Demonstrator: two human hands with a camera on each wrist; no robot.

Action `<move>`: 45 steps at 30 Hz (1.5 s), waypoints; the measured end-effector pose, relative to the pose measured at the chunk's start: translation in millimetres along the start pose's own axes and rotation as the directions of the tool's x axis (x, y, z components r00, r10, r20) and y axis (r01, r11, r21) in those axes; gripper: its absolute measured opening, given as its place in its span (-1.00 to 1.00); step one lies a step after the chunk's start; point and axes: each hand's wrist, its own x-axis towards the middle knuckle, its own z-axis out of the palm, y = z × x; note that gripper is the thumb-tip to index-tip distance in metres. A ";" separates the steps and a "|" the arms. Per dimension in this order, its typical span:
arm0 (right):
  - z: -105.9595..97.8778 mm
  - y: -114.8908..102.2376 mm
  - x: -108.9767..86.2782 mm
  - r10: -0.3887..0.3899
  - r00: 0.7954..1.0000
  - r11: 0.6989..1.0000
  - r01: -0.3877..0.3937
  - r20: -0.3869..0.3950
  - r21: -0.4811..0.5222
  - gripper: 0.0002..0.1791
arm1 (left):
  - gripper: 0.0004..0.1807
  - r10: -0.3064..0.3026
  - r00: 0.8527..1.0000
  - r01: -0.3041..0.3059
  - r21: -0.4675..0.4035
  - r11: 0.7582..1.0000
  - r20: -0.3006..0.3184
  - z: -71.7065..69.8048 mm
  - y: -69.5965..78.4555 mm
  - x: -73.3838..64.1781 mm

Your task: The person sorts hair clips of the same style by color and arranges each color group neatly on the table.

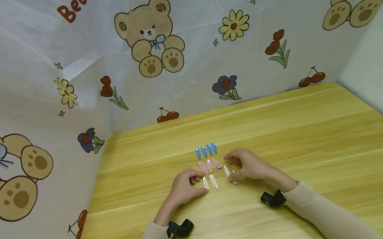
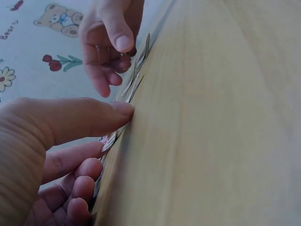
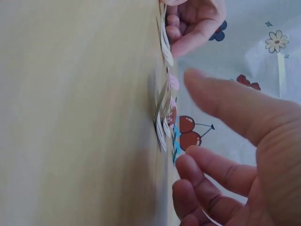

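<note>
At the near left of a group of hair clips, my left hand spans a white hair clip lengthwise, thumb at its near end and index finger at its far end. A second white clip lies just right of it. My right hand hovers at the right, its thumb and fingers spread apart with nothing between them in the right wrist view. In the head view its thumb overlaps two more white clips, one slanted and one farther right.
Behind the white clips lie three pink hair clips. Several blue hair clips form a row farther back. All are on a wood-grain table, backed by a white cloth printed with bears and flowers. Each wrist wears a black camera.
</note>
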 end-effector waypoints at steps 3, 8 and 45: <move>2.8 1.5 -0.1 -0.008 1.000 1.000 0.008 0.009 0.015 -0.38 | -0.56 -0.002 1.000 0.002 0.003 1.000 0.001 1.0 -1.1 -0.6; 6.1 3.1 -0.3 -0.026 1.000 1.000 0.026 0.013 0.014 -0.44 | -0.56 0.003 1.000 -0.003 0.006 1.000 -0.002 1.7 -2.3 0.3; 1.0 11.3 5.6 -0.058 0.986 0.992 0.039 0.157 0.116 -0.44 | -0.57 -0.013 1.000 0.013 0.009 1.000 0.002 -1.0 -0.3 1.4</move>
